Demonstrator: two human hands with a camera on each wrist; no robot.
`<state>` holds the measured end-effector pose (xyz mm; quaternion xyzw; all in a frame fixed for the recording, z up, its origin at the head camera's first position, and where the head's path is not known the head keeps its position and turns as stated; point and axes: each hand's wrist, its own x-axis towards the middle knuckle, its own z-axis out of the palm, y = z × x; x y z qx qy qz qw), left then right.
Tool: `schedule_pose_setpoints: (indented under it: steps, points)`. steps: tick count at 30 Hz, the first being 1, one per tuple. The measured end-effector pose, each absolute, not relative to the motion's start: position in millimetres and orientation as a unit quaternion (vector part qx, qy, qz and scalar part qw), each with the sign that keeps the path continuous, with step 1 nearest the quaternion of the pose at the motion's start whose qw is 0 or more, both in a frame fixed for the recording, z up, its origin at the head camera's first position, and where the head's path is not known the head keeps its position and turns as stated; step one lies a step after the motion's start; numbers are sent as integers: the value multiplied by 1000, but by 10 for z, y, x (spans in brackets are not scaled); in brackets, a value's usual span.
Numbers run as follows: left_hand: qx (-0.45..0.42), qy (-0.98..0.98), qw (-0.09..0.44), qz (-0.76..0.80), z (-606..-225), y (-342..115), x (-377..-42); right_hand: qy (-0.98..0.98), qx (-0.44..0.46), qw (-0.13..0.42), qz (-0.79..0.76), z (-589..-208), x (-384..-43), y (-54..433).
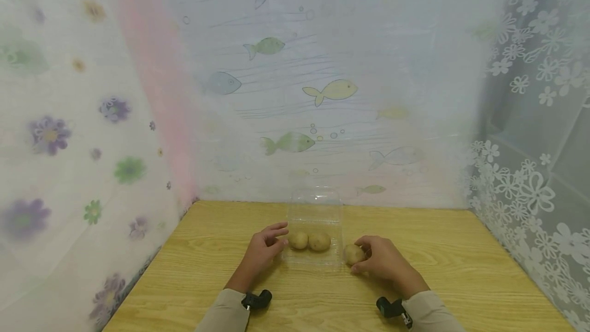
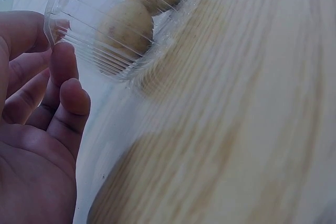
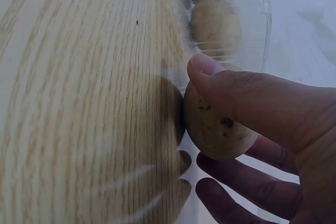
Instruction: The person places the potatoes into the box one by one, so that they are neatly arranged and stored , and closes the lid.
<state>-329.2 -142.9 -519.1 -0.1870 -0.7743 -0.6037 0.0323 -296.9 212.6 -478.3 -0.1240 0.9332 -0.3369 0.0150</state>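
A clear plastic container [image 1: 315,261] with its lid [image 1: 315,204] raised at the back holds two potatoes, a left one [image 1: 298,240] and a right one [image 1: 319,242]. My left hand [image 1: 264,249] pinches the container's left rim; in the left wrist view a fingertip shows through the plastic [image 2: 79,35]. Just outside the container's right wall, my right hand [image 1: 382,260] grips a third potato [image 1: 354,254] between thumb and fingers. Dark spots mark this potato [image 3: 218,124] in the right wrist view, where it sits right at the table surface.
The wood-grain table [image 1: 318,301] ends at a pale curtain with fish prints [image 1: 290,142] behind. Flower-patterned curtains hang along the left side [image 1: 115,168] and the right side [image 1: 530,193].
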Motion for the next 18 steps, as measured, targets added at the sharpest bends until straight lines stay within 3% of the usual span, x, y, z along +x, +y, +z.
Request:
schedule_pose_setpoints:
  steps: [18]
  points:
    - [-185,-780,41,-597,-5183,-1428,-3278,936,-117,7,-332,-4788,-2975,2118]
